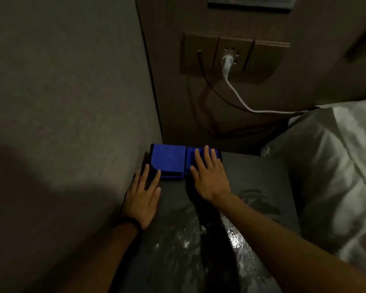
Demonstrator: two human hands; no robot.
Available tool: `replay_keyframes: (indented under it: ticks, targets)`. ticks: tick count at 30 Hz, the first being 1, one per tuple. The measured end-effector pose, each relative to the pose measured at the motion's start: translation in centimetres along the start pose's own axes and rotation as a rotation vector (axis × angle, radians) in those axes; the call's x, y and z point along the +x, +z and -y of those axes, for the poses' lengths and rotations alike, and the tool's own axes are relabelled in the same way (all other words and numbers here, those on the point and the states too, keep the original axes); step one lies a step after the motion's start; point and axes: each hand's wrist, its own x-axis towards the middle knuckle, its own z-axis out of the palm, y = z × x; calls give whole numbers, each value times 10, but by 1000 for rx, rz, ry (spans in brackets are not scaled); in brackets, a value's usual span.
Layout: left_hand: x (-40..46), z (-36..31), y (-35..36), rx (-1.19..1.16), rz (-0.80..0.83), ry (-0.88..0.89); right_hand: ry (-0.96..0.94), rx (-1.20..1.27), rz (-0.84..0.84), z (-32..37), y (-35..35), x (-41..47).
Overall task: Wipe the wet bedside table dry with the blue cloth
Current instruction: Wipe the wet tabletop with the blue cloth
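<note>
**A:** So, from the head camera, where is everything against the blue cloth (168, 160)?

**B:** The cloth lies folded at the far left corner of the dark bedside table (262, 178), hard against the wall (72, 92) on its left side. The right hand (210, 178) lies flat on the cloth's right half, fingers straight and slightly spread, gripping nothing. The left hand (143, 199) rests flat on the table top just nearer than the cloth, fingers spread, its fingertips at the cloth's near left edge; whether they touch it I cannot tell.

**A:** And the water?

**B:** Nearer than the cloth, well toward the front edge, a wet patch (235, 237) glistens under and beside the right forearm. It looks unwiped, so I'd judge the drying has hardly begun.

**A:** How should the wiping go?

**B:** Keep the palm flat and heavy on the cloth, then draw it toward the wet part in overlapping passes, working from dry surface into the puddle so water isn't pushed off the front edge. Opening a fold would probably give more absorbing face. The left hand can steady the table.

**A:** Any containers?

**B:** None that I can see. Beyond the cloth, a wall socket panel (199, 53) holds a white plug (226, 62) with its white cable (241, 100), plus a thin black cable (207, 81). To the cloth's right lies white bedding (336, 166).
</note>
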Motion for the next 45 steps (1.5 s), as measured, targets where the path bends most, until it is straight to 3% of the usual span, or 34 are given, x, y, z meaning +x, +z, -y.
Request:
replay_keyframes:
  ticks: [4,8,13,25,45]
  targets:
    - [5,7,12,-158,-74,-5,24,-80,3,2,9,15]
    - [0,2,17,-85,-204,89,-4,-165,-51,-3,22,12]
    - [2,1,18,-157,-177,15,-13,-202,-42,-8,19,12]
    - [2,-6,9,-65,-119,-29,5,-191,-49,-32,12,5]
    - [0,-7,10,-151,-182,-46,98,-199,-65,-94,-2,-23]
